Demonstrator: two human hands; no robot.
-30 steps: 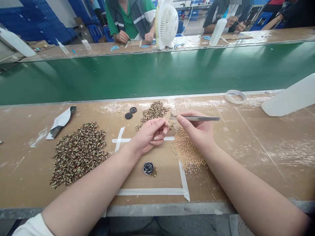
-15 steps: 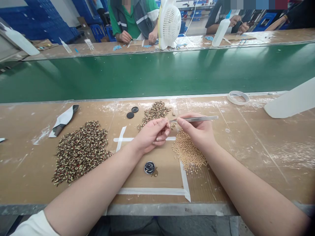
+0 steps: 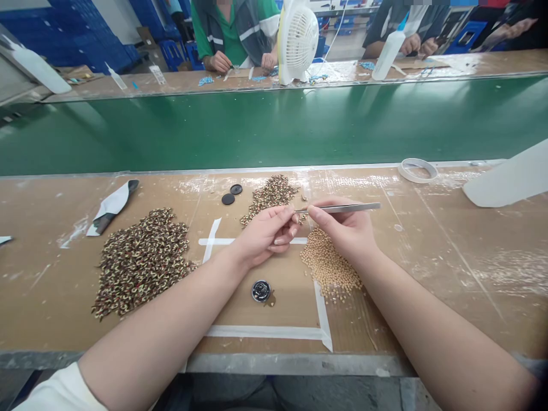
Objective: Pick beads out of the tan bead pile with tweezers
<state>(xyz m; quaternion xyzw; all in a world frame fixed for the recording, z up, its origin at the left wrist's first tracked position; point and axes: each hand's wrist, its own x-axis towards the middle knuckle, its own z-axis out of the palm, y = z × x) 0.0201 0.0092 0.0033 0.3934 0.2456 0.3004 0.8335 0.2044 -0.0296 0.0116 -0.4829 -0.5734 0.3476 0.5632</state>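
Note:
My right hand point(image 3: 345, 228) grips metal tweezers point(image 3: 351, 208), their tips pointing left at the fingertips of my left hand point(image 3: 269, 231). The thumb and finger of my left hand are pinched together; whatever sits between them is too small to make out. Just behind the hands lies a small heap of dark and cream pieces point(image 3: 274, 191). Beneath my right hand spreads a pile of round tan beads point(image 3: 327, 262). A larger heap of the dark and cream pieces point(image 3: 141, 262) is to the left of my left forearm. Nearer me sits a small round cap holding dark, shiny stuff point(image 3: 261, 291).
White tape strips point(image 3: 265, 331) mark the brown tabletop. Two black discs point(image 3: 228, 198) lie behind the tape. A tape roll point(image 3: 417, 170) and a white bottle point(image 3: 509, 180) stand right. Past the green belt point(image 3: 214, 131) are a fan point(image 3: 298, 43) and people's hands.
Both hands hold nearly the same pose, with the tweezers still at the left fingertips. The whole view has shifted slightly. Across the belt, people's hands have moved a little.

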